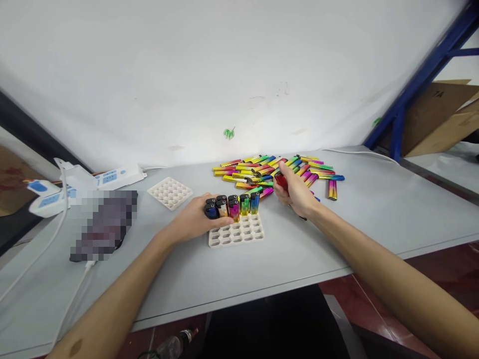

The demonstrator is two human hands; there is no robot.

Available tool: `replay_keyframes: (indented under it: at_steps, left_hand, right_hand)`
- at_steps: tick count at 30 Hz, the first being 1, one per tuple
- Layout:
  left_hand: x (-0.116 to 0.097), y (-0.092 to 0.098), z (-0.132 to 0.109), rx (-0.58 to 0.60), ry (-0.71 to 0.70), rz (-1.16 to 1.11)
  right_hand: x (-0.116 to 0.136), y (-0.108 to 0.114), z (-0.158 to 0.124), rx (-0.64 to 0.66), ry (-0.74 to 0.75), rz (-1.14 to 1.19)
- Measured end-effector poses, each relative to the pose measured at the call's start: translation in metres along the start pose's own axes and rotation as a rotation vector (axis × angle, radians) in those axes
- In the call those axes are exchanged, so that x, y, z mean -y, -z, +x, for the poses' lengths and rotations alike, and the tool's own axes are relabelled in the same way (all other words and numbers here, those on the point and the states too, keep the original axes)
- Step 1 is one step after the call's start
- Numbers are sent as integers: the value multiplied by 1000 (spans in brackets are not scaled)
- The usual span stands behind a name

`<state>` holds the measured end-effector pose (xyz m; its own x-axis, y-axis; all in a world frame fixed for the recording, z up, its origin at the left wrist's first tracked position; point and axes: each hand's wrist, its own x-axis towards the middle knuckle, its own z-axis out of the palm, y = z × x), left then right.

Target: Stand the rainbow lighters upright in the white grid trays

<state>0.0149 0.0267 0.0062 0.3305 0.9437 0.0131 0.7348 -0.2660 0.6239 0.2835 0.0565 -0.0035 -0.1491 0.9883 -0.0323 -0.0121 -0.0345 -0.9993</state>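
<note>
A white tray [236,239] with rows of slots lies before me. Several shiny coloured lighters [234,210] with black tops stand upright in its far rows, while the near slots hold nothing. My left hand [194,215] is closed around the left side of this group, its thumb in front and its other fingers mostly hidden behind. To the right, above the table, my right hand [298,193] grips a red lighter [281,182], thumb extended near its end. The fingers cover much of that lighter. Behind both hands spreads a loose pile of metallic rainbow lighters [239,173].
A second white slotted tray [170,193] lies at the back left. Power strips [112,177], cables and a blurred dark object [107,224] occupy the left side. One lighter [332,190] lies apart at right. The white wall [232,75] bounds the table [374,209] behind.
</note>
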Motion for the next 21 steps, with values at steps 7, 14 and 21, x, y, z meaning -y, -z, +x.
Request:
replay_keyframes:
  at_steps: [7,14,21]
  left_hand:
    - [0,0,0,-5,-1,-6]
    - [-1,1,0,9,17,6]
    - [1,-1,0,6,-5,13]
  right_hand:
    - [1,0,1,2,5,29]
    - [0,-1,0,-26,21,4]
    - [10,6,-5,119,184,58]
